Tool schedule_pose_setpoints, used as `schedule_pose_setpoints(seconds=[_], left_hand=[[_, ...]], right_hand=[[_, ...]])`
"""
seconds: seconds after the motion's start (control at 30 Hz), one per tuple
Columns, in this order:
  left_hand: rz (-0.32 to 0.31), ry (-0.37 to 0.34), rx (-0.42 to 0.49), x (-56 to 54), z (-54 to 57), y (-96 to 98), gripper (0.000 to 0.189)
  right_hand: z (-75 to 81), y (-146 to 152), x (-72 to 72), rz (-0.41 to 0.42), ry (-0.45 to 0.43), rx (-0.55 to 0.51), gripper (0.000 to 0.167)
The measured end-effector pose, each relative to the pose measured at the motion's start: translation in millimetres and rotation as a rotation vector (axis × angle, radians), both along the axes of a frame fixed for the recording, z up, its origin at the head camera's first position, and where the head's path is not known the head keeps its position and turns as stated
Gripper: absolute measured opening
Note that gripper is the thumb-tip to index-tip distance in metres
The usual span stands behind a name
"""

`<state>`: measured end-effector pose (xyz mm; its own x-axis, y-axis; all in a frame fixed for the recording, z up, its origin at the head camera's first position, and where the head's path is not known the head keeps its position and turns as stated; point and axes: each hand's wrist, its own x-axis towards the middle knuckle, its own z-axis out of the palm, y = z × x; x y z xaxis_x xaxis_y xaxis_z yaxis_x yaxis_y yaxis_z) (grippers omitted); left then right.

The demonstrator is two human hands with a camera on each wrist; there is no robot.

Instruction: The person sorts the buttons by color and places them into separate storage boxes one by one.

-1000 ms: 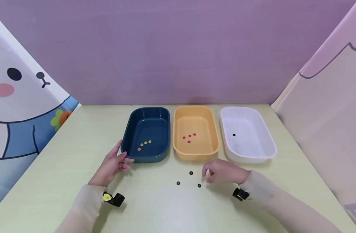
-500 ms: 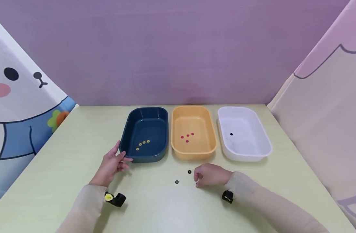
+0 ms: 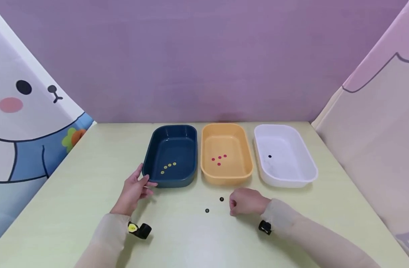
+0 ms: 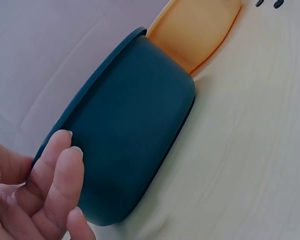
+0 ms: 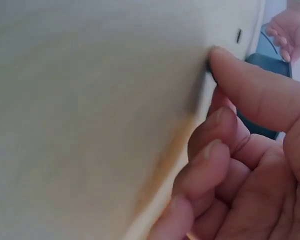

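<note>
My left hand [image 3: 132, 191] holds the near left corner of a dark blue tray [image 3: 172, 183], its fingers about the rim and outer wall; the left wrist view shows loosely curled fingers against that wall. Several yellow buttons [image 3: 169, 165] lie inside. My right hand [image 3: 248, 201] is low over the table in front of the orange tray [image 3: 226, 180]. Its thumb and index finger pinch a black button [image 5: 209, 65], mostly hidden by the fingertips. Two black buttons lie on the table left of that hand, a farther button [image 3: 221, 199] and a nearer button [image 3: 207, 210].
Several red buttons [image 3: 219, 157] lie in the orange tray. To its right stands a white tray [image 3: 289, 182] with one black button [image 3: 269, 156] in it. The three trays stand in a row towards the purple back wall [image 3: 204, 63]. Printed cloth hangs on both sides.
My right hand has moved left onto the nearest right black button and closed its thumb and finger on it; that button no longer shows on the table. My left hand stays at the blue tray.
</note>
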<state>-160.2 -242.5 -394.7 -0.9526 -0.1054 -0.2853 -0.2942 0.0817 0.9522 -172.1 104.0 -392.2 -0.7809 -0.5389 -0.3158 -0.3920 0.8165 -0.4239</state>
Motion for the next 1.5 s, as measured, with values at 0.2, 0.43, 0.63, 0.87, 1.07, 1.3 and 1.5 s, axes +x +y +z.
schedule_pose_setpoints(seconds=[0.2,0.43,0.63,0.87,1.07,1.3,1.5], left_hand=[[0.002,0.002,-0.009,-3.1,1.2,1.0,0.062],[0.001,-0.006,-0.005,-6.3,3.6,-0.7,0.063],[0.012,-0.013,0.0,-4.7,3.3,-2.2,0.063],[0.019,-0.017,0.005,-3.9,2.7,1.3,0.063],[0.024,-0.04,-0.026,-1.2,3.6,0.6,0.062],[0.021,-0.047,-0.026,0.9,3.0,-0.1,0.063],[0.013,-0.032,-0.033,0.0,3.3,0.7,0.063]], right_hand=[[11.1,24,-22.1,0.096,-0.152,-0.244,0.005],[43.0,53,-42.1,0.002,-0.232,-0.36,0.009],[62.9,78,-57.7,-0.071,-0.209,-0.411,0.014],[72.7,112,-85.4,-0.238,-0.248,-0.457,0.025],[73.3,127,-111.6,-0.397,-0.265,-0.523,0.024],[69.1,141,-127.4,-0.493,-0.278,-0.586,0.015],[65.7,151,-135.0,-0.565,-0.262,-0.59,0.02]])
